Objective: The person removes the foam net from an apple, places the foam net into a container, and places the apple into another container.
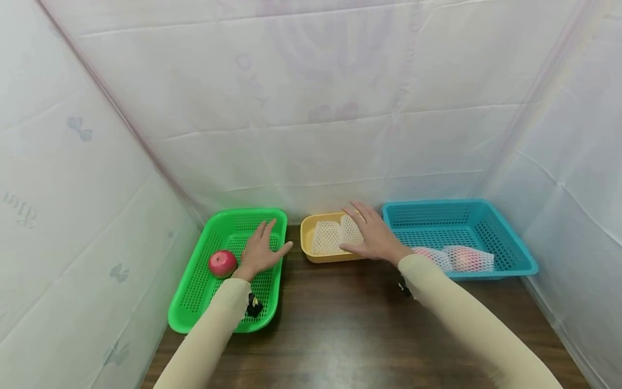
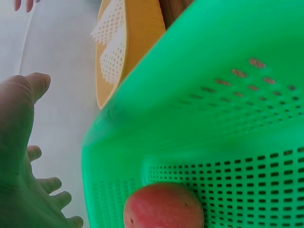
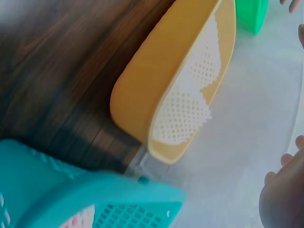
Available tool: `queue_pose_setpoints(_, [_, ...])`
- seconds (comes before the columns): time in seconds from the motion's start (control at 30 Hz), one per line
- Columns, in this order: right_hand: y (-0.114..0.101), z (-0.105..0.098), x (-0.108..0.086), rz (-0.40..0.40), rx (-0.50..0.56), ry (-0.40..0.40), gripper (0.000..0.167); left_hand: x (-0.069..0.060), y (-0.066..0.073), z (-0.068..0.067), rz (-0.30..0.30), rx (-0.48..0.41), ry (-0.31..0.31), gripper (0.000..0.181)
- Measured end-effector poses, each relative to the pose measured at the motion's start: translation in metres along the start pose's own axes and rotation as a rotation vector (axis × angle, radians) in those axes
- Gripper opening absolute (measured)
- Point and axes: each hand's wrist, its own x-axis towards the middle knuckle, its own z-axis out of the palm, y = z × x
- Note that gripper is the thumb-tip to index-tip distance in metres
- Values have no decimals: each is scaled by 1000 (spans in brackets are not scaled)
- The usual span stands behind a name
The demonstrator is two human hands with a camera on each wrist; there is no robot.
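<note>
Above the green basket (image 1: 177, 313) my left hand (image 1: 259, 251) hovers with fingers spread and nothing in them. A red apple-like fruit (image 1: 223, 263) lies in that basket, left of the hand; the left wrist view shows the fruit (image 2: 164, 206) near the basket's wall. My right hand (image 1: 373, 235) is over the right end of a small yellow basket (image 1: 307, 237), its fingers extended and holding nothing. Two white foam net sleeves lie in the yellow basket, the left sleeve (image 1: 326, 237) and the right sleeve (image 1: 351, 229), partly hidden by the hand in the head view.
A blue basket (image 1: 510, 232) stands at the right, with net-wrapped reddish fruit (image 1: 468, 259) along its near side. All three baskets stand on a dark wooden table (image 1: 330, 324). White sheeting (image 1: 311, 129) encloses the back and sides.
</note>
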Motion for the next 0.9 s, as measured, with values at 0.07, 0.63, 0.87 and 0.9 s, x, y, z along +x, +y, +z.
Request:
queue_pose_setpoints(0.07, [4, -3, -2, 6, 3, 0, 102, 1, 2, 2, 12, -3, 4, 93])
queue_pose_setpoints(0.63, [42, -26, -19, -9, -62, -33, 100, 1, 37, 15, 57, 0, -12, 91])
queue_pose_setpoints(0.87, [55, -33, -26, 6, -55, -58, 102, 0, 48, 19, 61, 7, -45, 90])
queue_pose_setpoints(0.9, [56, -35, -27, 17, -55, -70, 102, 0, 48, 20, 59, 4, -49, 90])
